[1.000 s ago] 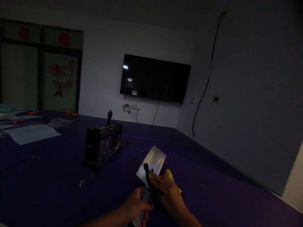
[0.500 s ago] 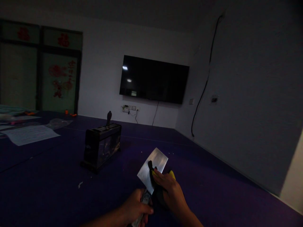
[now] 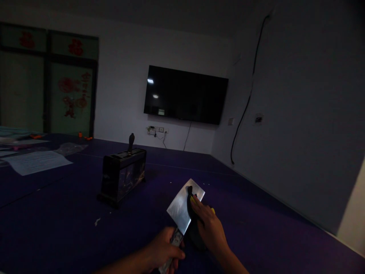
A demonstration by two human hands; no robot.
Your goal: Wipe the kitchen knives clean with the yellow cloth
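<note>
My left hand [image 3: 168,249] is wrapped round the patterned handle of a cleaver [image 3: 181,207]. Its broad, shiny blade tilts up and away from me, above the table. In my right hand [image 3: 211,226] is a black and yellow cloth [image 3: 196,234], its folds pressed against the right side of the blade. Part of the cloth hangs dark below the fingers, so its full shape is hard to make out. Left of the blade stands a black knife block [image 3: 124,175], with one dark handle [image 3: 131,142] sticking out of its top.
The dark purple table [image 3: 68,236] spreads out all round, with small white scraps [image 3: 97,221] on it. Papers [image 3: 38,161] and a clear plastic bag [image 3: 71,148] lie at the left. A television [image 3: 185,95] hangs on the far wall; a black cable [image 3: 245,110] runs down the right wall.
My right hand and the cloth have slid up along the blade and slightly right. The cleaver has shifted a little right, while my left hand keeps its grip.
</note>
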